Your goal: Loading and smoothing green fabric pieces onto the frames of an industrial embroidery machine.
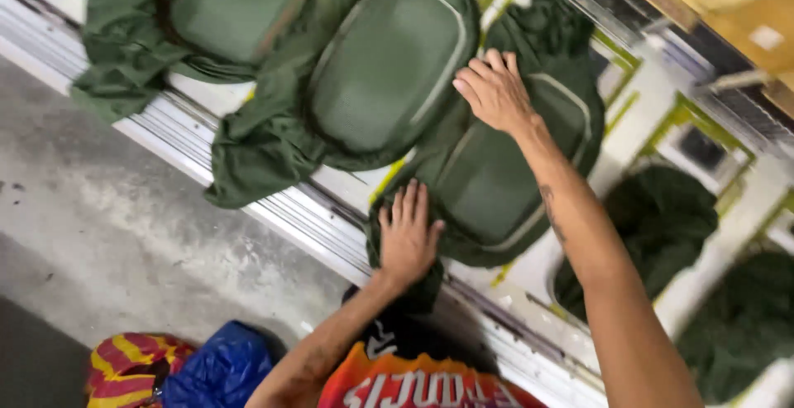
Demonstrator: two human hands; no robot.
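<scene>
Both hands flat on a green padded piece at the table edge.

Left to right: left hand (407, 238), fingers open, presses the near edge of the padded piece (488, 184) on the white table (331, 222); right hand (494, 89), fingers spread, holds its far corner. Risk: loose fabric overhangs the edge and could slide to the grey floor (107, 218) if pressure lifts.
</scene>
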